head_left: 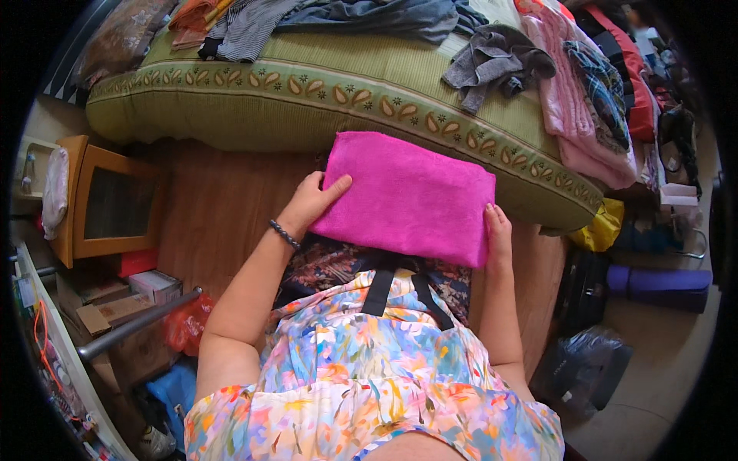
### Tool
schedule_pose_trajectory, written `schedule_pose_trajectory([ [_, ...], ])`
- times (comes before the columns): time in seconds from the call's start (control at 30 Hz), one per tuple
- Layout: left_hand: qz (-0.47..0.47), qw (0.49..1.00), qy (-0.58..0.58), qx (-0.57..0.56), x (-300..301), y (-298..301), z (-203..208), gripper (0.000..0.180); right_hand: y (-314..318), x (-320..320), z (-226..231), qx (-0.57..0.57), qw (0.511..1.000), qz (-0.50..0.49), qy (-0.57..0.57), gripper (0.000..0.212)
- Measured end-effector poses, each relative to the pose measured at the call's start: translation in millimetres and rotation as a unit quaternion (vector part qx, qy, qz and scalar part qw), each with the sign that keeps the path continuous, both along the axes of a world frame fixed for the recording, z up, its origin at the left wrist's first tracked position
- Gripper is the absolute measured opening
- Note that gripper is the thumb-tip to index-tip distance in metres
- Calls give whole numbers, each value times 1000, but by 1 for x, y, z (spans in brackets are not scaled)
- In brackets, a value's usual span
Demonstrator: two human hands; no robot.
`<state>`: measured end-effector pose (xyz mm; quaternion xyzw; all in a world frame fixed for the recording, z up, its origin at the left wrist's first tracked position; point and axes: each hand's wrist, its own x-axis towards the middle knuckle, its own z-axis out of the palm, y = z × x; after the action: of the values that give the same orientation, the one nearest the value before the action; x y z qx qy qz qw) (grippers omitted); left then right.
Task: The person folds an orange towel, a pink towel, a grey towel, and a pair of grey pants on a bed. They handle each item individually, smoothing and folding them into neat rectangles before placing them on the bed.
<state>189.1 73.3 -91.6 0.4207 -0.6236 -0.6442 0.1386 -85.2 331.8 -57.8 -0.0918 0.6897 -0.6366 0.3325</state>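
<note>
A bright pink towel (407, 196), folded into a flat rectangle, is held up in front of me between both hands. My left hand (319, 198) grips its left edge, thumb on top and the other fingers hidden beneath. At the right edge, my right hand (498, 230) closes on the towel with its fingertips showing at the side. A dark braided bracelet (284, 234) circles my left wrist. Beyond the towel stands a bed (307, 104) with a green patterned cover, and a crumpled grey cloth (496, 61) lies near its edge.
Clothes (369, 19) lie along the bed's far side, with a pink blanket (588, 146) at its right end. A wooden cabinet (115, 203) and cardboard boxes (115, 307) stand left. To the right are a purple rolled mat (657, 288) and a dark plastic-wrapped bag (588, 369).
</note>
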Motion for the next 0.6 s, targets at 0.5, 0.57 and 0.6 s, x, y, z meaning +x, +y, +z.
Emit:
schedule_pose_trajectory([
  [0.5,-33,891,284,353,12,-19,71,45,-35,-13,87,-107,977,160,87,32],
  [0.57,-6,914,299,274,19,-28,87,46,-75,-19,111,-90,971,201,91,34],
  [0.6,15,928,303,218,23,-35,79,49,-101,-20,125,-78,964,230,104,33],
])
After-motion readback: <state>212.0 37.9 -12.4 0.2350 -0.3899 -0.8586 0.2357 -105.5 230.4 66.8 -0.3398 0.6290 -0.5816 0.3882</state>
